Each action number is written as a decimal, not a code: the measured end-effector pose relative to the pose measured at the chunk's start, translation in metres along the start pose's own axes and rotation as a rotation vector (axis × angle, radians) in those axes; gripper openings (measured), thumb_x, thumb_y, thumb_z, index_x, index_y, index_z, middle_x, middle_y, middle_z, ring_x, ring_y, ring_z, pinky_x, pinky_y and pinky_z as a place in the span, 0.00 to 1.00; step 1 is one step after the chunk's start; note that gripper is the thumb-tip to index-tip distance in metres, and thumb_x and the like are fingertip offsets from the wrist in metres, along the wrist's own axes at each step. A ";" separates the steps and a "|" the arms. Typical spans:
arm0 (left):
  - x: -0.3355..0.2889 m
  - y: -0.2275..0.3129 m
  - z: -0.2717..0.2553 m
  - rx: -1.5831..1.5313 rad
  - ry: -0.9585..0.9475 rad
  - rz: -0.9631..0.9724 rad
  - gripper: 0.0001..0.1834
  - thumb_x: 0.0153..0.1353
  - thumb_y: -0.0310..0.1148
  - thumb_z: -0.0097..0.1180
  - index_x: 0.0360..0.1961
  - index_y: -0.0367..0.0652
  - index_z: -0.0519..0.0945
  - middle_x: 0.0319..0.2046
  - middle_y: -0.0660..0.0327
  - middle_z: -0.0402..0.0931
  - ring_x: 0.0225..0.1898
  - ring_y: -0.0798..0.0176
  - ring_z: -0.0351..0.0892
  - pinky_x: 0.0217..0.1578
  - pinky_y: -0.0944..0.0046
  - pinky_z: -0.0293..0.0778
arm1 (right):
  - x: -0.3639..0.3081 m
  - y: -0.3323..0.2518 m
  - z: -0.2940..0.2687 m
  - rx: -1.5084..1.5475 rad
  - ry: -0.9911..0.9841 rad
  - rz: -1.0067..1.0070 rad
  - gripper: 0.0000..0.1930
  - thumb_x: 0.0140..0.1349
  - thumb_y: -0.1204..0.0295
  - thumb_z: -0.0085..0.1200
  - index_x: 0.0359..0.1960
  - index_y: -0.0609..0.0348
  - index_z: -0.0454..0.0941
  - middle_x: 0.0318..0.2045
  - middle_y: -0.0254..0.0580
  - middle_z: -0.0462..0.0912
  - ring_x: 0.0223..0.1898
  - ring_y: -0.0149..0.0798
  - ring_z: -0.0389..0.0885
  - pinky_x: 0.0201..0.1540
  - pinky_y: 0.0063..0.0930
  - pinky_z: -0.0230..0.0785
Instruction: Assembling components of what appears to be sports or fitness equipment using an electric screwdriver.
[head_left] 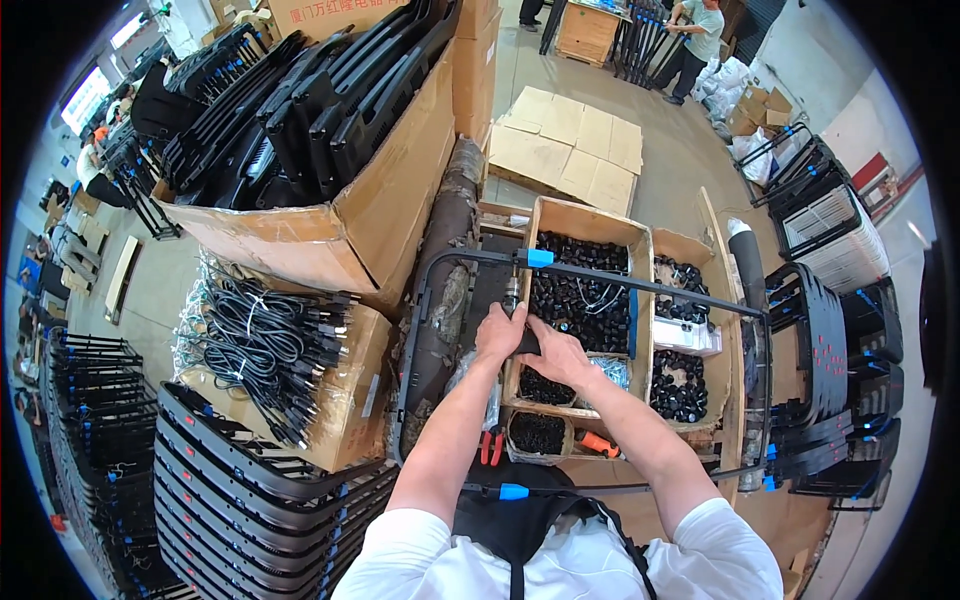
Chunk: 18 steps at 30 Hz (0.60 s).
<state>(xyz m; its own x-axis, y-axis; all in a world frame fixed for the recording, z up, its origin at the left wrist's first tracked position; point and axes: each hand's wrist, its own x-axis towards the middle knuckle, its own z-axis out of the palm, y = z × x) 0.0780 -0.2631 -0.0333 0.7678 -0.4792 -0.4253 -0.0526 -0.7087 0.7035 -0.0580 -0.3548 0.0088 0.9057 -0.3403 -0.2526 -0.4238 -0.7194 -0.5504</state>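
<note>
Hand tool held in both hands, at the black frame's upper bar.
I recorded the hand tool [512, 288] in the middle of the head view, its metal-coloured nose near the blue clip [540, 259] on the black frame [650, 287]; I could not tell whether nose and bar touched. The left hand [496, 332] was curled around the tool, its fingers closed and partly hidden; the right hand [562, 357] had its dark body between thumb and fingers, their tips partly hidden. Beneath the frame lay a wooden tray [590, 213] of small black parts. Nearer the person were red-handled pliers [491, 448] and an orange-handled tool [598, 444]. Bundled black cables [255, 320] lay to the left, below a large carton [290, 240] of black mouldings. A co-worker [704, 30] stood well apart, upper right.
</note>
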 end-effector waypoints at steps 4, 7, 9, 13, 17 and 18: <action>-0.001 0.001 0.001 -0.036 -0.004 -0.016 0.43 0.67 0.67 0.53 0.60 0.33 0.74 0.53 0.32 0.82 0.59 0.32 0.81 0.60 0.42 0.75 | -0.001 -0.003 0.010 -0.082 0.088 -0.074 0.34 0.59 0.62 0.70 0.65 0.60 0.69 0.58 0.55 0.76 0.56 0.63 0.81 0.56 0.52 0.78; -0.001 -0.003 0.002 -0.065 0.018 -0.032 0.45 0.65 0.67 0.56 0.63 0.33 0.72 0.54 0.32 0.82 0.60 0.33 0.81 0.61 0.43 0.75 | -0.005 -0.008 0.012 -0.062 0.100 -0.071 0.30 0.59 0.64 0.69 0.61 0.59 0.71 0.60 0.51 0.73 0.57 0.62 0.80 0.58 0.51 0.77; -0.002 -0.005 0.004 -0.107 0.040 -0.049 0.48 0.63 0.68 0.59 0.65 0.32 0.70 0.55 0.33 0.82 0.60 0.34 0.82 0.62 0.44 0.75 | -0.006 -0.010 0.012 -0.050 0.098 -0.064 0.29 0.59 0.64 0.69 0.60 0.59 0.71 0.61 0.51 0.73 0.57 0.62 0.80 0.58 0.52 0.77; -0.006 -0.009 0.005 -0.131 0.074 -0.035 0.50 0.61 0.67 0.61 0.66 0.31 0.69 0.55 0.34 0.82 0.60 0.36 0.82 0.62 0.45 0.75 | -0.009 -0.010 0.014 -0.049 0.077 -0.051 0.30 0.59 0.64 0.69 0.60 0.59 0.71 0.61 0.51 0.73 0.58 0.62 0.80 0.58 0.52 0.76; -0.012 -0.009 0.003 -0.147 0.099 -0.048 0.50 0.58 0.66 0.67 0.64 0.31 0.71 0.54 0.36 0.83 0.59 0.37 0.83 0.61 0.46 0.76 | -0.012 -0.011 0.015 -0.041 0.070 -0.044 0.30 0.59 0.63 0.70 0.60 0.59 0.71 0.62 0.51 0.73 0.58 0.62 0.80 0.58 0.52 0.76; -0.015 -0.007 0.003 -0.153 0.106 -0.050 0.50 0.57 0.66 0.68 0.63 0.31 0.72 0.54 0.36 0.83 0.58 0.38 0.83 0.61 0.46 0.76 | -0.013 -0.011 0.015 -0.041 0.072 -0.043 0.30 0.59 0.63 0.70 0.60 0.59 0.71 0.62 0.51 0.73 0.58 0.62 0.80 0.58 0.52 0.76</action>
<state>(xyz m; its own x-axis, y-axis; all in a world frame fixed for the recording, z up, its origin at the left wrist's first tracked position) 0.0654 -0.2521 -0.0337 0.8306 -0.3820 -0.4051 0.0791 -0.6392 0.7649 -0.0649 -0.3336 0.0056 0.9209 -0.3502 -0.1714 -0.3861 -0.7579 -0.5259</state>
